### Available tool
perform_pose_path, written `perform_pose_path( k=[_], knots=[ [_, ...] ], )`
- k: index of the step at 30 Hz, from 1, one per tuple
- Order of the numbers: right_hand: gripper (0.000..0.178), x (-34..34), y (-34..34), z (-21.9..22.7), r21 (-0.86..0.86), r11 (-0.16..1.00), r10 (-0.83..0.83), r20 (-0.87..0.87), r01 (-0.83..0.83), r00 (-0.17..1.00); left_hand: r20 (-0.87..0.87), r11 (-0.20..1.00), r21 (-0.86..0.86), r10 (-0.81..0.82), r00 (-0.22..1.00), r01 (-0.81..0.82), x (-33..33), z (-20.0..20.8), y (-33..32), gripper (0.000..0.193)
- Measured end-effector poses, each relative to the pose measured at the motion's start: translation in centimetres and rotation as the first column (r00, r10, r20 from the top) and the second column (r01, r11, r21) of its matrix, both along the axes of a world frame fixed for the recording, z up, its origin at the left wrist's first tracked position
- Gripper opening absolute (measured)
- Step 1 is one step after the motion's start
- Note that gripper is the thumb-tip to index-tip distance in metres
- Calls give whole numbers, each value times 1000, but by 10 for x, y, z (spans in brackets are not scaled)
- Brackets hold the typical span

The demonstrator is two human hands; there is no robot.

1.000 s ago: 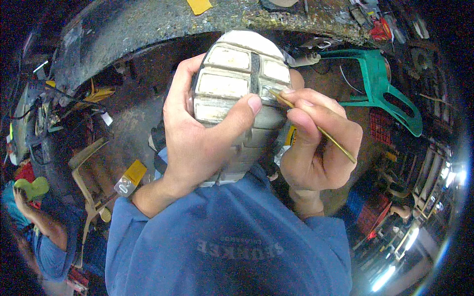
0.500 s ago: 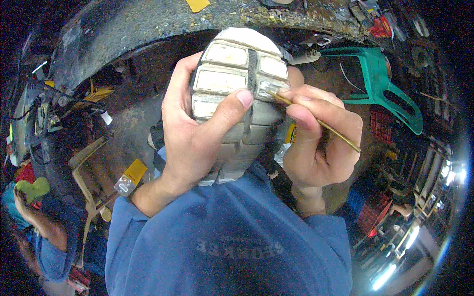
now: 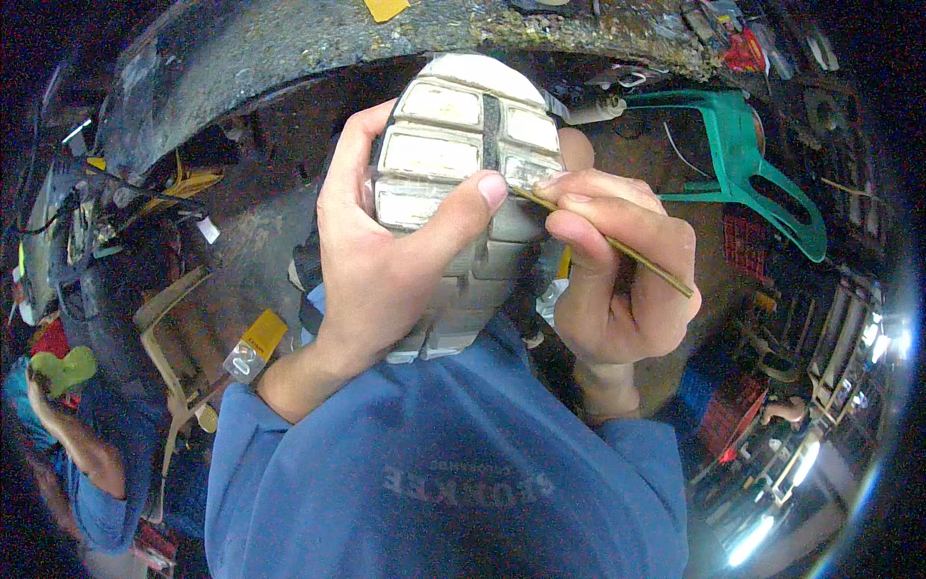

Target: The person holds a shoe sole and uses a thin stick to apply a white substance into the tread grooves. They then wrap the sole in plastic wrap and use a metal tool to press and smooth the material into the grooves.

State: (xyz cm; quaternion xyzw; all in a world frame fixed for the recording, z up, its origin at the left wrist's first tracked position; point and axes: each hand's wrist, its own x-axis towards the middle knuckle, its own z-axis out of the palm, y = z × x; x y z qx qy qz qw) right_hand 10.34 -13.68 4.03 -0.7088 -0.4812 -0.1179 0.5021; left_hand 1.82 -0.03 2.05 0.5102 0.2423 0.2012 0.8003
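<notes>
A shoe [image 3: 429, 154] is held up in front of my chest with its sole facing me. That sole is pale and worn, cut into blocks by grooves. My left hand [image 3: 386, 251] wraps round its left side, the thumb pressed on the tread. Between the thumb and fingers of my right hand [image 3: 627, 256] is a thin brass-coloured rod [image 3: 641, 257]. The rod's tip meets the sole close to the left thumb, at a groove right of the middle. The shoe's upper is mostly hidden behind the sole.
A stained, curved workbench [image 3: 289, 58] runs along the far side. To the right stands a green plastic chair [image 3: 738, 159]. A yellow-and-clear package [image 3: 256, 345] lies near my left forearm. At far left, another person's hand [image 3: 43, 400] holds a green sole-shaped piece [image 3: 66, 371].
My right hand has shifted slightly left and the rod's tip has moved down and left on the sole, nearer the left thumb. That thumb has moved slightly right.
</notes>
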Motion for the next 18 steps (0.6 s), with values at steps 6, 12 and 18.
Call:
perform_pose_path(
  k=[6, 12, 18],
  knots=[
    [14, 0, -3, 5, -42, 999, -3, 34, 5, 999, 14, 1000, 19, 8, 1000, -8, 3, -1, -2, 52],
    [15, 1, -5, 4, 0, 1000, -31, 20, 31, 999, -21, 999, 43, 6, 1000, -5, 3, 1, -1, 53],
    [15, 0, -5, 4, -13, 1000, -11, 23, 11, 1000, -12, 999, 32, 7, 1000, -7, 3, 3, -1, 53]
  ],
)
